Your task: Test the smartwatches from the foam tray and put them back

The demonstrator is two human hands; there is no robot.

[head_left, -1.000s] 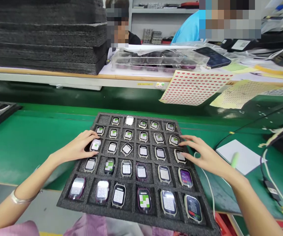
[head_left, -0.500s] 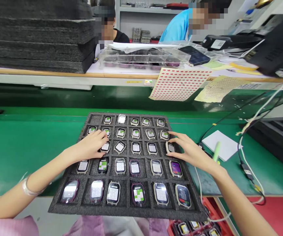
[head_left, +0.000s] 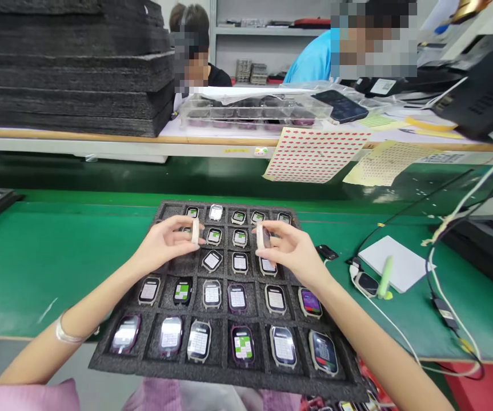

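A black foam tray (head_left: 224, 378) with square compartments lies in front of me, many of them holding smartwatch bodies without straps. Above its left part, my left hand (head_left: 160, 242) pinches a light-cased smartwatch (head_left: 195, 231), turned on edge between thumb and fingers. Over the right part, my right hand (head_left: 295, 248) grips another light-cased smartwatch (head_left: 260, 235), also edge-on with its screen turned to the right. Most watches in the tray have lit screens showing white or green blocks; one screen (head_left: 310, 301) is purple. My hands hide some compartments behind them.
A white pad (head_left: 396, 258) with a green pen (head_left: 385, 275) and a cabled watch (head_left: 366, 283) lie to the right. Cables (head_left: 432, 274) hang there. Stacked black foam (head_left: 66, 74) and a clear plastic tray (head_left: 246, 114) stand on the shelf. Two people sit beyond it.
Both hands have lifted a smartwatch each from the middle row and moved toward each other, turning the watches on edge. The view has shifted slightly.
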